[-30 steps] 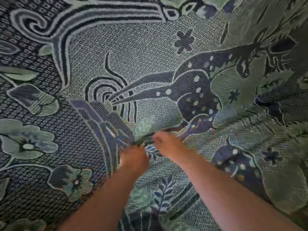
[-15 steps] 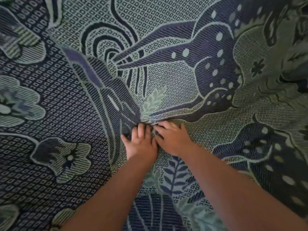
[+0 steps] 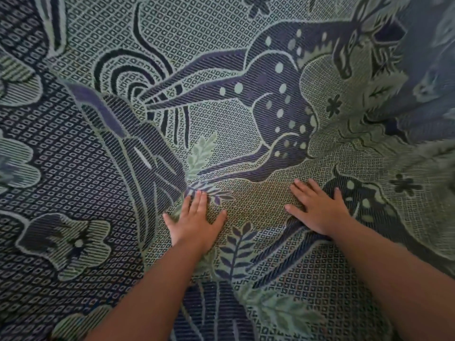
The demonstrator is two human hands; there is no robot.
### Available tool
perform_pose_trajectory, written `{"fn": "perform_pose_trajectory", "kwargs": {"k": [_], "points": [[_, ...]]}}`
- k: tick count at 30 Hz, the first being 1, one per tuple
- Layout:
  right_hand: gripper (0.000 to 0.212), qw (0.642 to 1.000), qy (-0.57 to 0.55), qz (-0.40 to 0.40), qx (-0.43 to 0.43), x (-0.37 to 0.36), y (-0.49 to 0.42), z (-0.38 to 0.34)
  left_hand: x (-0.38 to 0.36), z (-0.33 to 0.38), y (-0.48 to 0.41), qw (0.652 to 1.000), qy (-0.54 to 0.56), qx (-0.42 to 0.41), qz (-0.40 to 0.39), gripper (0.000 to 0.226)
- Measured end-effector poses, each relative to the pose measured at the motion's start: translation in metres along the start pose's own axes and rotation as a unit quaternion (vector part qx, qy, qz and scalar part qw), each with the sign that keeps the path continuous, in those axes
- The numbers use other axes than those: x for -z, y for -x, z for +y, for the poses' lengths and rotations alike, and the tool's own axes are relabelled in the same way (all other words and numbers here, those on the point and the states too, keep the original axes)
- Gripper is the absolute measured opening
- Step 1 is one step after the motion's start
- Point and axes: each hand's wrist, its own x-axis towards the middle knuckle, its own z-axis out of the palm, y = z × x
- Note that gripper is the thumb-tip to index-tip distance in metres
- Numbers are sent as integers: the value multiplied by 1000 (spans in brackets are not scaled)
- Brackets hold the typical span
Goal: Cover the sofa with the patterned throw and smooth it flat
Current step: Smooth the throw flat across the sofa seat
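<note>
We see the throw [image 3: 221,57] spread across the whole view, dark blue and pale green; what lies beneath it is hidden. The left hand [image 3: 194,226] rests palm down on it, fingers straight and close together, thumb out to the side. The right hand [image 3: 318,211] rests flat too, well apart from the left, fingers slightly spread. The cloth bunches at upper right; it is blurred there, so we cannot tell how deeply.

Likely a home: patterned throw [image 3: 73,168]
</note>
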Motion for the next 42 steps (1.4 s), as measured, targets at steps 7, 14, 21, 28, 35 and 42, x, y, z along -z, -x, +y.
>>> {"fn": "perform_pose_trajectory", "kwargs": {"k": [7, 14, 21, 28, 35, 42], "points": [[48, 971, -80, 73, 213, 8, 5, -89, 2, 14, 13, 998, 32, 14, 60, 60], [55, 965, -25, 82, 248, -16, -33, -124, -3, -11, -11, 999, 26, -1, 28, 54], [61, 958, -18, 100, 269, -17, -41, -107, -11, -9, -11, 999, -5, 17, 50, 63], [65, 987, 3, 101, 124, -15, -43, -41, -10, -9, -6, 999, -14, 18, 47, 63], [62, 997, -5, 58, 46, 11, -5, -20, -2, 8, 13, 997, 27, 46, 49, 58], [49, 981, -154, 18, 113, -23, 91, -62, -24, 82, 90, 995, 78, -64, 2, 57]]}}
